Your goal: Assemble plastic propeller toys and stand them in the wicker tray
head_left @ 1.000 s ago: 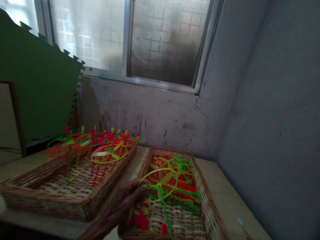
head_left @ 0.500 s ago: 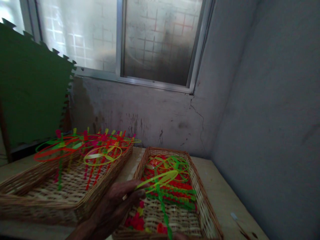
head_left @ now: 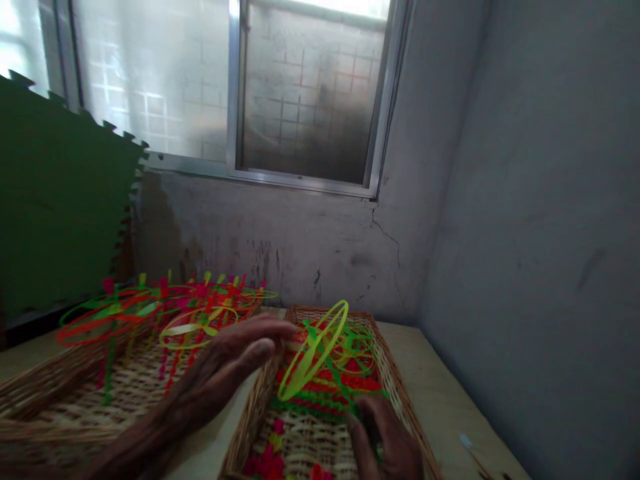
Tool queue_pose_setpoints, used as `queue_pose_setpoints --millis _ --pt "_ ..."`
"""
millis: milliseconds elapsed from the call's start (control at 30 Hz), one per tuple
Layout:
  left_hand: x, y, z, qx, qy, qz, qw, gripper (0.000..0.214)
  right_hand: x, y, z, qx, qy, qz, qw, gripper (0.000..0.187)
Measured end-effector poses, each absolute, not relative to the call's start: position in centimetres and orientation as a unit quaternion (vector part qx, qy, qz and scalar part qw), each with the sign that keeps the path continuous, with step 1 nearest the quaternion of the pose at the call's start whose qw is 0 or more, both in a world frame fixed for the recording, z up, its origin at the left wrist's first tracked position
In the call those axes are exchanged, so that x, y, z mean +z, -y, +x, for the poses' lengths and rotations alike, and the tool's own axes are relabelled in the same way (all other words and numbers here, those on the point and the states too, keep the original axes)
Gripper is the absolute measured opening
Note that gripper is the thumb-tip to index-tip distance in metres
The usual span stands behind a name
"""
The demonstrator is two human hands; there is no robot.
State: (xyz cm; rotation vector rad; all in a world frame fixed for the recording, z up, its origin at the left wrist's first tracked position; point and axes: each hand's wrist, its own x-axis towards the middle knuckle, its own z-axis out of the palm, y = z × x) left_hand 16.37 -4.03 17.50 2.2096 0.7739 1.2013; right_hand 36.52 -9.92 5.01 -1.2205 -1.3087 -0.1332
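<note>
My left hand (head_left: 240, 350) reaches over the gap between two wicker trays, its thumb and fingers closed near the rim of a yellow-green ring propeller toy (head_left: 313, 350), which stands tilted up above the right tray (head_left: 250, 427). My right hand (head_left: 387, 440) is low in the right tray with fingers curled around the toy's green twisted stick (head_left: 345, 393). Under them lie several red, green and yellow sticks and rings (head_left: 350, 373).
The left wicker tray (head_left: 65, 393) holds several assembled ring toys (head_left: 165, 313) leaning on its far rim. A green foam mat (head_left: 60, 213) stands at the left, below a frosted window (head_left: 305, 100). Grey walls close the corner behind and to the right of the table (head_left: 460, 413).
The yellow-green ring toy has been lifted from flat in the right tray to a steep tilt. My left hand rose with it, and my right hand has come into view on the stick.
</note>
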Motion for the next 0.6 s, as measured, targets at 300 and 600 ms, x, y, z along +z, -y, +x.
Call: queue_pose_setpoints --millis 300,600 --pt "17.9 0.8 19.0 0.438 -0.271 0.764 0.389 0.027 4.3 8.4 36.7 -0.011 0.577 -0.522 0.628 0.013" --pt "17.4 -0.4 20.2 0.426 -0.247 0.761 0.423 0.02 2.6 7.9 37.2 -0.003 0.593 -0.546 0.592 0.027"
